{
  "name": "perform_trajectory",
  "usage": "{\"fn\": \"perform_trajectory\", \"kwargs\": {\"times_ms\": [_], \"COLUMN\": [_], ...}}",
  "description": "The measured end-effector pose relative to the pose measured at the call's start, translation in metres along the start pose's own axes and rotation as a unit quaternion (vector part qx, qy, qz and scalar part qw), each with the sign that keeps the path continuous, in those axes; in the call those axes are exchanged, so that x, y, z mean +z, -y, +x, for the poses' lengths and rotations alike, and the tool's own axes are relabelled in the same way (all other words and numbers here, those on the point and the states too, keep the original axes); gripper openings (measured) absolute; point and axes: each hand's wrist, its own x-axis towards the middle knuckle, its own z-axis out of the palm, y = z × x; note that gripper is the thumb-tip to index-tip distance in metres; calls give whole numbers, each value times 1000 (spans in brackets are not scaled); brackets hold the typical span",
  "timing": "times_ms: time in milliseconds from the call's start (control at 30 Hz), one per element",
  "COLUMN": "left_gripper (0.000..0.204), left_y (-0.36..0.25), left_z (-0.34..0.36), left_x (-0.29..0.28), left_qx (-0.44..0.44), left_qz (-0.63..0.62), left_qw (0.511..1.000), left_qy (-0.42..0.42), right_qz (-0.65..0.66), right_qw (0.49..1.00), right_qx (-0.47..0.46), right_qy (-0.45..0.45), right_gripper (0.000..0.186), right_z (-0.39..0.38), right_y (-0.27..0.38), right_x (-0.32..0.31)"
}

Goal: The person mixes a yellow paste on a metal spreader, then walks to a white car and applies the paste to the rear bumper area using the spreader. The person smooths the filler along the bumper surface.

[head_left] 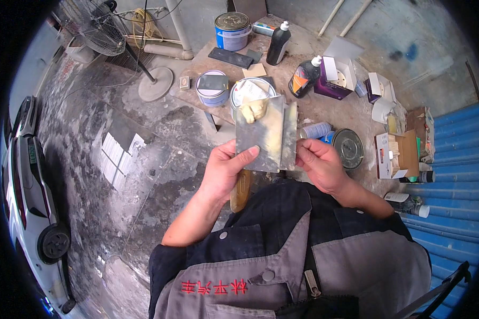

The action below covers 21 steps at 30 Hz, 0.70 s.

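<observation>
My left hand grips a grey flat plate, thumb on its face; a lump of pale yellow putty sits at the plate's top, and a pale smear runs down its right side. A wooden handle hangs below it by my left fingers. My right hand pinches the lower right of a second grey blade, which is against the first plate's right side. Behind them stands an open tin with a white top, beside a blue-white tin.
A cluttered worktable holds a large tin, black bottles, boxes, a spray can and a dark lid. A standing fan is at back left, a white car far left, blue corrugated metal at right.
</observation>
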Motion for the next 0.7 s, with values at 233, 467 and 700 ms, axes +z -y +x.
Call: {"fn": "perform_trajectory", "kwargs": {"times_ms": [233, 467, 700], "left_gripper": [20, 19, 17], "left_y": [0, 6, 10], "left_z": [-1, -4, -9], "left_x": [-2, 3, 10], "left_qx": [33, 74, 91], "left_qz": [38, 58, 191], "left_qw": [998, 995, 975], "left_qy": [-25, -26, -68], "right_qz": [-199, -287, -431], "right_qw": [974, 948, 892], "right_qx": [-108, -132, -137], "right_qy": [-11, -49, -20], "right_gripper": [17, 13, 13], "right_z": [-4, -8, -4], "right_y": [6, 10, 18], "right_x": [2, 9, 7]}}
